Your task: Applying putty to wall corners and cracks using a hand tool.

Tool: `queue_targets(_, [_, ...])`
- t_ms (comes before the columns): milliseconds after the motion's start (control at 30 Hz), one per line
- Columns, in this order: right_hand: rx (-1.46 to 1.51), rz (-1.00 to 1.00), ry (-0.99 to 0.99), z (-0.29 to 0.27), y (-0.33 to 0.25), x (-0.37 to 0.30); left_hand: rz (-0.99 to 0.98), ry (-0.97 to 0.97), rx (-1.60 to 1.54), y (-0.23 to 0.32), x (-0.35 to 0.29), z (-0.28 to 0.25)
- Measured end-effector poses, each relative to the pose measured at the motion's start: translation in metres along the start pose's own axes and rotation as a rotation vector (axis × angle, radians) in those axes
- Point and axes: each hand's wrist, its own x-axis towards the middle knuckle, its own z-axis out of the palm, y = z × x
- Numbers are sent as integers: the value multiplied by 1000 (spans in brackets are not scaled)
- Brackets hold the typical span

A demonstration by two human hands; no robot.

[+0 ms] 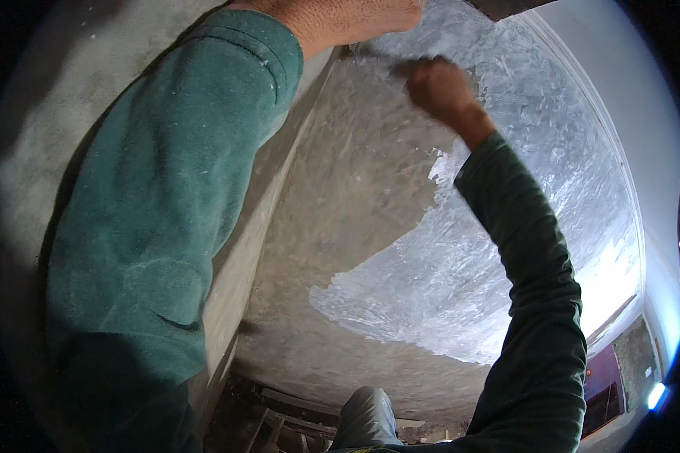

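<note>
My right hand is closed in a fist high on the wall. From it a dark, narrow tool reaches left toward the corner, too smeared by motion to tell its kind. The wall is bare grey-brown on its left and lower parts. A whitish coat of plaster with ragged edges and streaky marks covers its right side. At the top edge my left hand is cut off, so its fingers are hidden. A dark flat piece shows near it; whether the hand holds it cannot be seen.
A second grey wall stands close by my left arm, meeting the plastered one at a corner. Pale moulding runs along the right edge. Wooden pieces lie low down near my knee. A bright lamp shines at the far right.
</note>
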Motion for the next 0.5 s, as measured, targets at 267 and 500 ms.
queue_targets(267, [-44, 112, -49, 14, 8, -34, -8, 18, -10, 2, 0, 2])
queue_targets(500, [99, 212, 101, -18, 45, -46, -25, -34, 15, 7, 4, -1])
